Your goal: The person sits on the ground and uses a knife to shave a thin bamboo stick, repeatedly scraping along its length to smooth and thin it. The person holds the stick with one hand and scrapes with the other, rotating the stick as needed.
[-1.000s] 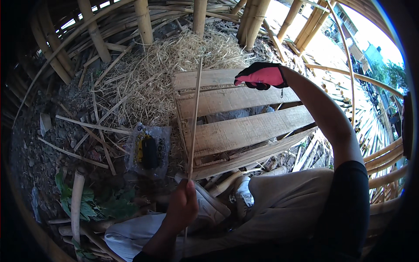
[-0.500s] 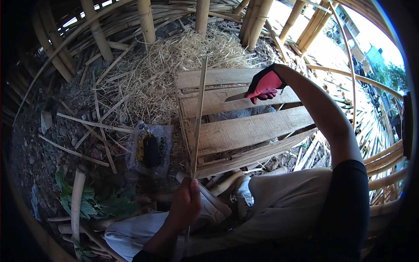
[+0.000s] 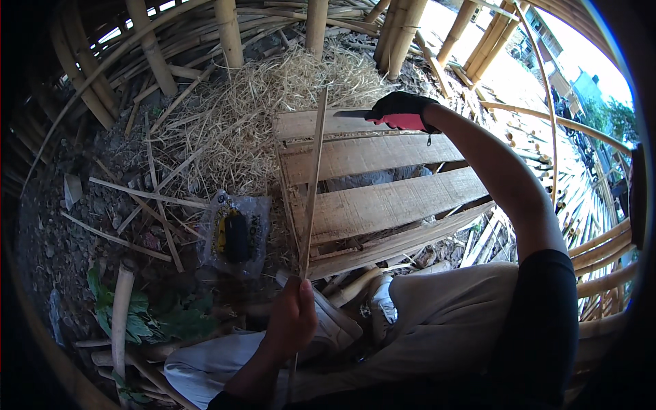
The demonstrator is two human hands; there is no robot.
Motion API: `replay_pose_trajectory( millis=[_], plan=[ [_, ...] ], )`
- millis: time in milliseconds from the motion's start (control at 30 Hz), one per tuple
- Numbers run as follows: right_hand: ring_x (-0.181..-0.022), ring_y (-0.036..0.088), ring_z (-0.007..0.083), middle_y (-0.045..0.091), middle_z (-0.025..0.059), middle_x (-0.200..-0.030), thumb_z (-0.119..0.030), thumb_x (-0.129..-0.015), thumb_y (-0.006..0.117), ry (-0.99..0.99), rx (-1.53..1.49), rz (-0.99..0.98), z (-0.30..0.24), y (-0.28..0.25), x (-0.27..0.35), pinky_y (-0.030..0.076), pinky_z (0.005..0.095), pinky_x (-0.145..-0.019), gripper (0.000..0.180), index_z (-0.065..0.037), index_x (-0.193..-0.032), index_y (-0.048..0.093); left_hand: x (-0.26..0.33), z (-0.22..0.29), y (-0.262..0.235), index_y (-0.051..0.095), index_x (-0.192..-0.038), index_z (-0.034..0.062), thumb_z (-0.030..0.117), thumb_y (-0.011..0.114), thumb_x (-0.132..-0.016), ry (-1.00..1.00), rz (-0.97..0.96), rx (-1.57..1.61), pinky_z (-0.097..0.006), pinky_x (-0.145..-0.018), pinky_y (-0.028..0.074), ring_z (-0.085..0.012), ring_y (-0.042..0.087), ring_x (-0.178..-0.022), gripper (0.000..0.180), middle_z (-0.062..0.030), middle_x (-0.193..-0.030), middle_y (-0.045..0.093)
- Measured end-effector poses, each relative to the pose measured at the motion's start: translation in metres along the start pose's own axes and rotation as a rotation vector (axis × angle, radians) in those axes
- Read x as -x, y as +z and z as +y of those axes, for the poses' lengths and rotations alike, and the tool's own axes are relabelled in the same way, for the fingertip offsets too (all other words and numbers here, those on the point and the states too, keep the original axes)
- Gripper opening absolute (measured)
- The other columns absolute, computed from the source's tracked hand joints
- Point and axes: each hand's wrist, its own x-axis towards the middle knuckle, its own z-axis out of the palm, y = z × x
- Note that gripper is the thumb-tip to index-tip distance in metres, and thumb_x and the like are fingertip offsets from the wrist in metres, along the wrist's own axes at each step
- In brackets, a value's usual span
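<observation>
My bare left hand (image 3: 292, 318) is closed around the lower part of a long, thin bamboo strip (image 3: 315, 174). The strip stands nearly upright in view, crossing the left end of a slatted wooden bench (image 3: 383, 208). My right hand (image 3: 404, 111), in a black and pink glove, grips a knife (image 3: 353, 114) over the far slat. Its dark blade points left toward the upper part of the strip, a short gap apart from it. The knife's handle is hidden inside the glove.
Pale shavings (image 3: 225, 130) pile up beyond and left of the bench. A clear plastic bag (image 3: 236, 232) with a black and yellow thing lies on the ground. Bamboo posts (image 3: 316, 31) stand at the back; a cut bamboo piece (image 3: 121, 307) and green leaves (image 3: 137, 314) lie lower left.
My right hand has moved up and slightly left with the knife and turned, so the glove's black back now shows. My left hand and the strip have hardly moved.
</observation>
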Motion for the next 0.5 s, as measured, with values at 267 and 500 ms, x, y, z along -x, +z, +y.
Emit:
replay_pose_trajectory(
  millis=[267,500],
  plan=[
    [-0.091,0.073,0.0339,0.076,0.0098,-0.098,-0.058,-0.097,0.053,0.007,0.707,0.804,0.007,0.003,-0.008,0.056,0.0456,-0.074,0.049,-0.015,-0.098,0.076,-0.001,0.003,0.000,0.051,-0.099,-0.0004,0.027,0.039,-0.110,0.001,0.002,-0.011,-0.051,-0.068,0.046,-0.0460,0.061,-0.076,0.033,-0.0247,-0.079,0.059],
    [-0.050,0.048,0.0099,0.059,-0.0012,-0.065,-0.041,-0.094,0.073,0.179,-0.055,-0.036,-0.014,0.007,0.007,0.038,0.0274,-0.047,0.030,-0.011,-0.093,0.076,-0.002,0.003,-0.001,0.051,-0.098,-0.0007,0.028,0.038,-0.110,0.043,0.013,-0.015,-0.052,-0.069,0.045,-0.0481,0.060,-0.077,0.034,-0.0256,-0.079,0.058]
  ],
)
